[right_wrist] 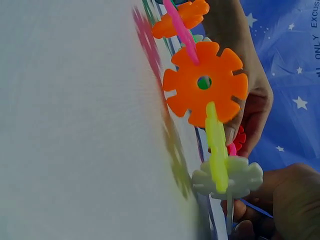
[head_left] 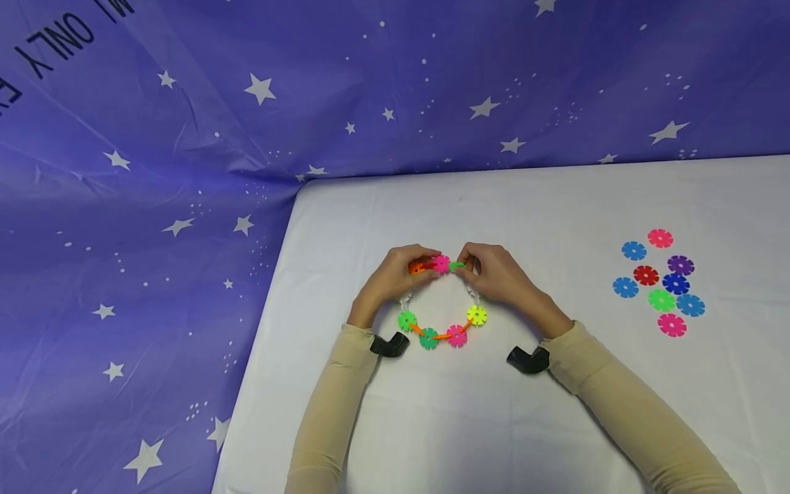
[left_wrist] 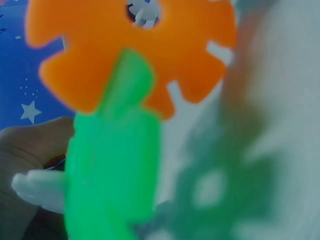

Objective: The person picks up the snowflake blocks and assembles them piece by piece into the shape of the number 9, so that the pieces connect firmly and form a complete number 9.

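Slotted flower-shaped plastic discs are linked into a ring on the white table. At its far side, my left hand point(head_left: 398, 271) pinches the stretch with an orange disc point(head_left: 416, 268) and a pink disc point(head_left: 441, 263). A light green disc point(head_left: 455, 266) beside the pink one is pinched between my right thumb and fingers; that right hand point(head_left: 496, 273) partly hides it. Nearer me, the ring runs through a green disc point(head_left: 407, 320), another pink disc point(head_left: 457, 335) and a yellow disc point(head_left: 476, 315). White discs point(right_wrist: 247, 177) form part of its sides.
Several loose discs, among them a red disc point(head_left: 646, 276) and a purple disc point(head_left: 681, 265), lie flat on the table point(head_left: 574, 425) at the right. A blue star-patterned sheet point(head_left: 395, 89) hangs behind and to the left. Black wrist cameras point(head_left: 529, 360) jut from both sleeves.
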`<state>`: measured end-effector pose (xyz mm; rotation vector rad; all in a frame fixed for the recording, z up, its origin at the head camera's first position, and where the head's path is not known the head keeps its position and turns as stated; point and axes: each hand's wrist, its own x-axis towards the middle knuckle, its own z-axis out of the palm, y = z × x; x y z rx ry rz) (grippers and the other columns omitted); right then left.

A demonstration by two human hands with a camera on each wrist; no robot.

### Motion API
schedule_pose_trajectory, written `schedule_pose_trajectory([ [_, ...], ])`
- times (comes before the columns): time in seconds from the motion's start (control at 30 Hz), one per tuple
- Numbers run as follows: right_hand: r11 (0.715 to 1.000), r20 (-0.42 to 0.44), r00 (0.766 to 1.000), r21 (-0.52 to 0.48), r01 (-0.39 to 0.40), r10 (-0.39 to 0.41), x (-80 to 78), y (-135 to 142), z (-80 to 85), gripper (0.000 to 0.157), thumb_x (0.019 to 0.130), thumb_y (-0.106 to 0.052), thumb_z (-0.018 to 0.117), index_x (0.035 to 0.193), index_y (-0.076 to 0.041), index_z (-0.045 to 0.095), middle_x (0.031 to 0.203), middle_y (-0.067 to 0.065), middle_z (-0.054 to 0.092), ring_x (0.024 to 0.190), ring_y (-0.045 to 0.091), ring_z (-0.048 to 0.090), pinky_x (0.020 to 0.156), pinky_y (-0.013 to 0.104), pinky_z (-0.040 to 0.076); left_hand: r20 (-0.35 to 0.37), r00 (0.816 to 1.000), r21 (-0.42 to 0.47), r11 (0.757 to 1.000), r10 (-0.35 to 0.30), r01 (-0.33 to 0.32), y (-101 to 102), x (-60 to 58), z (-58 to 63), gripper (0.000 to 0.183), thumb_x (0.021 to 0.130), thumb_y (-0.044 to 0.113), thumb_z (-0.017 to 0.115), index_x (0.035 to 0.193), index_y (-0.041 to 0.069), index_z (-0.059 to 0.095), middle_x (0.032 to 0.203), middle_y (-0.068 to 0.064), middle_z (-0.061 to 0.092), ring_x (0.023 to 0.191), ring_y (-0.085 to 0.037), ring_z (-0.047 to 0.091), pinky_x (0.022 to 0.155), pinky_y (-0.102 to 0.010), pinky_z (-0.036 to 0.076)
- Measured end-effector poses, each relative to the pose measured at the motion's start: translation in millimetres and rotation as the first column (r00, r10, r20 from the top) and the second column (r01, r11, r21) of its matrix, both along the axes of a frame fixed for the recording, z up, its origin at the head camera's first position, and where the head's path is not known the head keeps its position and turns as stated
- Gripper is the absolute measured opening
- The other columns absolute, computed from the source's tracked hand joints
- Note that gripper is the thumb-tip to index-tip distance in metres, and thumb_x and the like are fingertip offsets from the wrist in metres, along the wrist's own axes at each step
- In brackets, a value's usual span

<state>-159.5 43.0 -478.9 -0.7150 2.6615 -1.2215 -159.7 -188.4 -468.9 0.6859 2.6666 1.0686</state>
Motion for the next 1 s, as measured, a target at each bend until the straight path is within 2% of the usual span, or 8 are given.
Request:
schedule_pose_trajectory([
  [0.23, 1.000, -0.082, 0.997, -0.013, -0.002, 0.001, 1.4, -2, 0.4, 0.007, 0.086, -0.012, 0.074, 0.084, -0.009, 0.068, 0.069, 0.000, 0.060, 0.062, 0.013, 0.049, 0.058, 0.028, 0.039, -0.041, 0.999, 0.007, 1.000, -0.020, 0.021, -1, 1.6, 2.1, 0.038, 0.084, 0.020, 0.078, 0.119, 0.006, 0.070, 0.098, -0.005, 0.071, 0.082, -0.012, 0.059, 0.076, -0.024, 0.049],
  [0.43, 0.997, -0.228, 0.974, -0.075, -0.035, 0.017, 3.3, -4, 0.4, 0.008, 0.082, -0.007, 0.077, 0.080, -0.005, 0.069, 0.068, 0.002, 0.062, 0.061, 0.011, 0.050, 0.057, 0.027, 0.041, -0.105, 0.994, 0.020, 1.000, -0.014, 0.017, 0, 2.0, 4.6, 0.034, 0.084, 0.018, 0.078, 0.114, 0.004, 0.072, 0.095, -0.005, 0.072, 0.081, -0.011, 0.061, 0.076, -0.023, 0.050],
  [0.53, 0.992, -0.258, 0.966, -0.113, -0.048, 0.017, 2.9, -5, -0.3, 0.008, 0.081, -0.004, 0.078, 0.078, -0.004, 0.070, 0.070, 0.004, 0.064, 0.061, 0.012, 0.050, 0.057, 0.026, 0.042, -0.131, 0.991, 0.032, 0.999, -0.005, 0.009, 3, 2.4, 6.3, 0.033, 0.083, 0.018, 0.079, 0.113, 0.004, 0.073, 0.094, -0.006, 0.072, 0.081, -0.013, 0.061, 0.077, -0.025, 0.051],
  [0.6, 0.991, -0.236, 0.972, -0.129, -0.031, 0.000, 2.4, -4, -0.6, 0.008, 0.081, -0.004, 0.078, 0.079, -0.004, 0.070, 0.070, 0.004, 0.064, 0.060, 0.012, 0.049, 0.057, 0.026, 0.041, -0.132, 0.991, 0.035, 0.999, 0.006, -0.002, 6, 2.1, 5.6, 0.033, 0.084, 0.018, 0.079, 0.113, 0.003, 0.072, 0.097, -0.007, 0.073, 0.082, -0.014, 0.062, 0.078, -0.026, 0.051],
  [0.67, 0.992, -0.182, 0.983, -0.127, -0.011, -0.012, 1.9, -3, -0.8, 0.007, 0.083, -0.006, 0.077, 0.081, -0.003, 0.070, 0.070, 0.004, 0.064, 0.060, 0.013, 0.048, 0.057, 0.026, 0.040, -0.102, 0.994, 0.036, 0.999, 0.028, -0.025, 9, 2.2, 4.5, 0.034, 0.084, 0.019, 0.078, 0.114, 0.004, 0.072, 0.101, -0.007, 0.073, 0.085, -0.014, 0.062, 0.081, -0.025, 0.051],
  [0.77, 0.996, -0.077, 0.997, -0.087, 0.013, -0.019, 1.2, 1, -0.5, 0.013, 0.088, -0.016, 0.074, 0.093, -0.004, 0.071, 0.074, 0.004, 0.063, 0.064, 0.014, 0.049, 0.060, 0.027, 0.040, -0.045, 0.997, 0.009, 0.998, 0.057, -0.057, 12, 2.1, 0.4, 0.037, 0.086, 0.023, 0.076, 0.118, 0.006, 0.069, 0.104, -0.005, 0.071, 0.088, -0.012, 0.060, 0.082, -0.024, 0.049],
  [0.9, 0.998, 0.018, 0.998, 0.021, 0.063, -0.063, 4.9, 10, 4.2, 0.033, 0.092, -0.030, 0.070, 0.111, -0.004, 0.066, 0.081, 0.005, 0.061, 0.069, 0.017, 0.050, 0.065, 0.030, 0.040, -0.027, 0.998, -0.047, 0.997, 0.061, -0.062, 13, 3.0, -2.6, 0.045, 0.089, 0.025, 0.073, 0.131, 0.011, 0.061, 0.098, -0.004, 0.066, 0.084, -0.013, 0.056, 0.078, -0.027, 0.047],
  [1.0, 0.986, 0.060, 0.992, 0.132, 0.104, -0.112, 13.6, 19, 10.7, 0.043, 0.089, -0.036, 0.071, 0.115, -0.002, 0.064, 0.083, 0.007, 0.059, 0.070, 0.019, 0.049, 0.064, 0.031, 0.038, -0.038, 0.998, -0.079, 0.996, 0.048, -0.051, 12, 3.7, -1.3, 0.047, 0.091, 0.024, 0.071, 0.136, 0.016, 0.058, 0.102, -0.002, 0.065, 0.085, -0.013, 0.054, 0.079, -0.028, 0.047],
])
